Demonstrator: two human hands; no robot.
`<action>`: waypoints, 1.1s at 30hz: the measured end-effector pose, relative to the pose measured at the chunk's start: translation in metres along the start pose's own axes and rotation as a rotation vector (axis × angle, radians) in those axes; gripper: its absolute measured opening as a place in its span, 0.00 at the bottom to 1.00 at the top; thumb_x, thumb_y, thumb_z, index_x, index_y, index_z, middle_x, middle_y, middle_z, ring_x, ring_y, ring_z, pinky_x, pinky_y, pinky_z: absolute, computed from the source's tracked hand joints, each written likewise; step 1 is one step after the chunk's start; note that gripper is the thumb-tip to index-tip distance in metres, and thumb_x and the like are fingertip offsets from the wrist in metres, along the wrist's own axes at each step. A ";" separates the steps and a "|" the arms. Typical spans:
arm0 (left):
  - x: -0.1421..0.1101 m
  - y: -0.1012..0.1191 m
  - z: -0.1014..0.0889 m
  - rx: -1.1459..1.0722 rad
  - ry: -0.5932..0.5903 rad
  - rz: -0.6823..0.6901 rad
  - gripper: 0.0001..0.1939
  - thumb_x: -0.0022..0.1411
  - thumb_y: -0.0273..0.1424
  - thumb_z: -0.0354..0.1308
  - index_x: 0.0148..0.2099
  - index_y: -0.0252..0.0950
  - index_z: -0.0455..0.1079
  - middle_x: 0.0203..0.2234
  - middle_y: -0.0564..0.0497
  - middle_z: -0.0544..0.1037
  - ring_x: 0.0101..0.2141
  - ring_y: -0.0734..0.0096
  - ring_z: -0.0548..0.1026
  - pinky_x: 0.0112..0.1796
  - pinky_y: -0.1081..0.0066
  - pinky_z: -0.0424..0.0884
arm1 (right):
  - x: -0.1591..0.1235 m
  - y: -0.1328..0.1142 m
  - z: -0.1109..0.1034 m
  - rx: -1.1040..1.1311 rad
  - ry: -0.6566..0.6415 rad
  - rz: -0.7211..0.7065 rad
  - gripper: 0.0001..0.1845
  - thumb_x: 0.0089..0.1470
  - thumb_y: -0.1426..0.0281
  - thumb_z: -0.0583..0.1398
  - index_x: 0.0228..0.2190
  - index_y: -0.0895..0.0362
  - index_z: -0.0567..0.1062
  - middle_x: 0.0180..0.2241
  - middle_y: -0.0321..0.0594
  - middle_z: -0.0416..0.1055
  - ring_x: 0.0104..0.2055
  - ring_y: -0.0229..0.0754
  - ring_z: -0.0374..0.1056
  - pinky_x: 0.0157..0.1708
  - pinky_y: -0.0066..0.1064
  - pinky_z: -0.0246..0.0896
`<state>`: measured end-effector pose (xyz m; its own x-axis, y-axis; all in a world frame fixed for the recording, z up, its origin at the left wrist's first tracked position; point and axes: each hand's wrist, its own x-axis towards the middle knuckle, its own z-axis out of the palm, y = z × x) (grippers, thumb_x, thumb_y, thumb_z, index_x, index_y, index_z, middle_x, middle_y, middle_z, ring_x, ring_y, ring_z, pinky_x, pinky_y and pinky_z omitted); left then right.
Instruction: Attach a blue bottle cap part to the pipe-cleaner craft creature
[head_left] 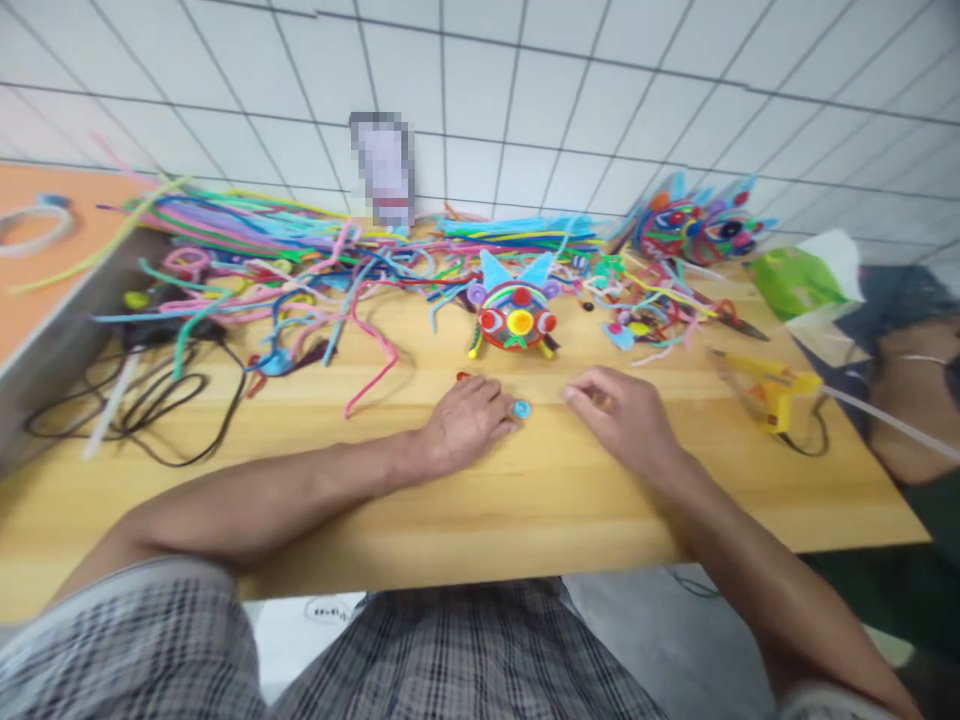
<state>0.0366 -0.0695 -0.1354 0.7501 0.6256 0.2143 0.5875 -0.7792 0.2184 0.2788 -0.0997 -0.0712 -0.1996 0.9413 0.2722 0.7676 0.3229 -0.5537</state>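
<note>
My left hand [463, 420] rests knuckles-up on the wooden table [480, 500], fingers curled. Its fingertips touch a small blue coiled disc [522, 408], and a small red piece [463, 377] lies just behind the hand. My right hand [626, 410] lies beside it to the right, fingers bent and pinched together; what they hold is too small to make out. Just beyond both hands stands a colourful pipe-cleaner mask [517, 315] with blue ears and red and yellow circles.
A heap of coloured pipe cleaners [300, 255] covers the back of the table. A second finished mask [697, 225] sits at the back right. A yellow glue gun [772, 390], scissors [739, 322], black cables [157, 395] and a green packet [795, 280] lie around.
</note>
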 end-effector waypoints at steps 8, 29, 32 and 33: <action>0.007 -0.001 0.000 -0.092 -0.106 -0.107 0.17 0.79 0.38 0.50 0.45 0.32 0.75 0.36 0.43 0.83 0.40 0.60 0.82 0.42 0.65 0.73 | 0.006 0.013 -0.021 -0.066 0.005 0.023 0.14 0.61 0.58 0.60 0.29 0.52 0.78 0.23 0.34 0.74 0.24 0.39 0.68 0.27 0.30 0.60; 0.010 -0.006 -0.049 -0.353 -0.056 0.030 0.13 0.71 0.19 0.53 0.49 0.36 0.76 0.47 0.45 0.84 0.50 0.61 0.81 0.45 0.68 0.77 | 0.005 0.045 0.020 0.008 0.151 0.279 0.14 0.53 0.54 0.62 0.29 0.51 0.79 0.29 0.43 0.81 0.33 0.51 0.77 0.41 0.42 0.70; 0.013 -0.010 -0.071 -0.375 -0.039 -0.053 0.11 0.74 0.24 0.51 0.49 0.35 0.75 0.45 0.44 0.84 0.46 0.59 0.83 0.43 0.66 0.77 | 0.007 0.045 0.019 0.003 0.144 0.316 0.12 0.51 0.55 0.63 0.29 0.50 0.79 0.30 0.45 0.81 0.34 0.54 0.78 0.40 0.44 0.71; 0.014 -0.012 -0.078 -0.380 -0.029 -0.091 0.11 0.75 0.26 0.51 0.49 0.35 0.75 0.44 0.44 0.84 0.45 0.59 0.83 0.42 0.66 0.77 | 0.008 0.046 0.019 0.000 0.155 0.320 0.13 0.50 0.54 0.63 0.28 0.49 0.79 0.29 0.45 0.81 0.33 0.54 0.78 0.39 0.45 0.71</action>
<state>0.0165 -0.0481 -0.0609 0.7117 0.6860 0.1516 0.5021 -0.6476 0.5732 0.3007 -0.0756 -0.1094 0.1457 0.9686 0.2015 0.7763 0.0143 -0.6302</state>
